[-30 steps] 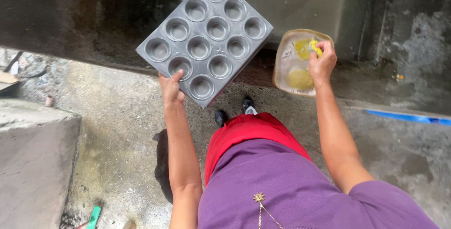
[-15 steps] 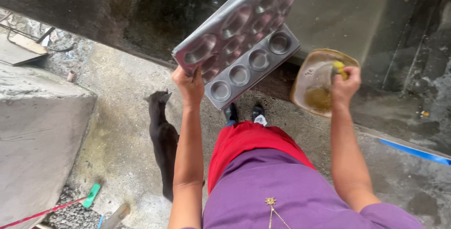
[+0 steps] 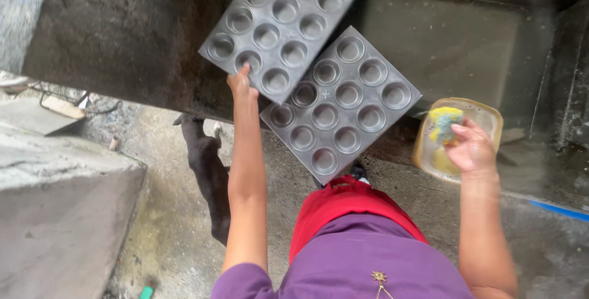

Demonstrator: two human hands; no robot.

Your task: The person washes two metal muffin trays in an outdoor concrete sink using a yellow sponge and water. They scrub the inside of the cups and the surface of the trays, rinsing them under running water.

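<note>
Muffin tins, two, grey metal, side by side over dark wet basin.
Upper muffin tin [image 3: 277, 30] gripped at lower corner by left hand [image 3: 242, 85]; lower muffin tin [image 3: 340, 104] just right of those fingers, overlapped at edge. Right hand [image 3: 471, 150] clenched on yellow-blue sponge [image 3: 443, 123] above plastic tub [image 3: 489, 118]. Black dog [image 3: 208, 170] below left forearm.

Left hand [image 3: 240, 84] grips upper muffin tray [image 3: 276, 26]; right hand [image 3: 471, 149] holds sponge [image 3: 444, 122].
</note>
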